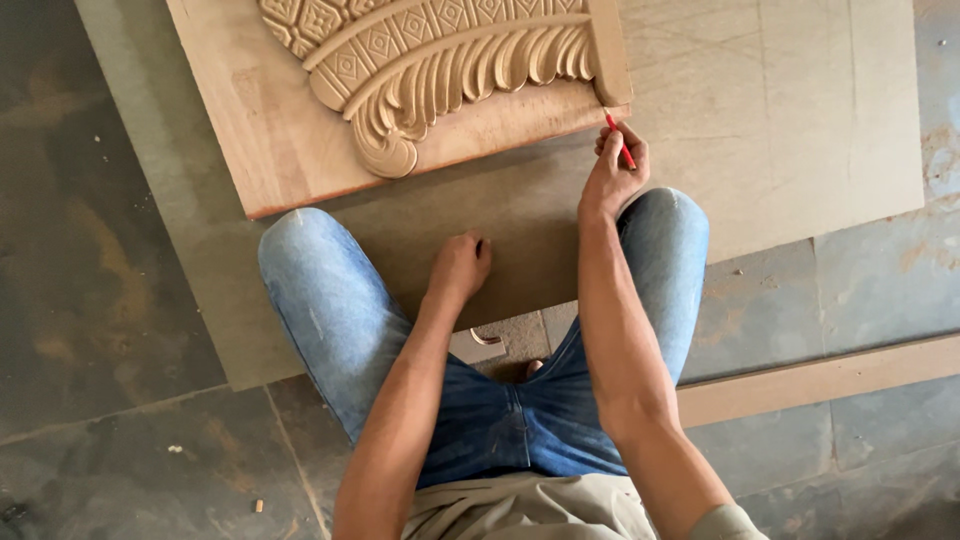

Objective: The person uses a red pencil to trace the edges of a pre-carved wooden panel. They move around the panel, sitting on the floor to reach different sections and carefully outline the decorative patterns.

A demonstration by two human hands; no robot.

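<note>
A carved wooden panel [300, 120] with leaf and diamond relief lies on a flat brown board [780, 100] on the floor. My right hand [615, 170] grips a red pencil [619, 140] whose tip touches the panel's lower right corner. My left hand [460, 265] rests as a loose fist on the board between my knees, with nothing visible in it. I squat over the board in blue jeans.
A long wooden strip [830, 375] lies on the stone floor at the right. A small pale object [480, 345] sits on the floor under my legs. A grey sheet [180, 240] lies under the board at the left.
</note>
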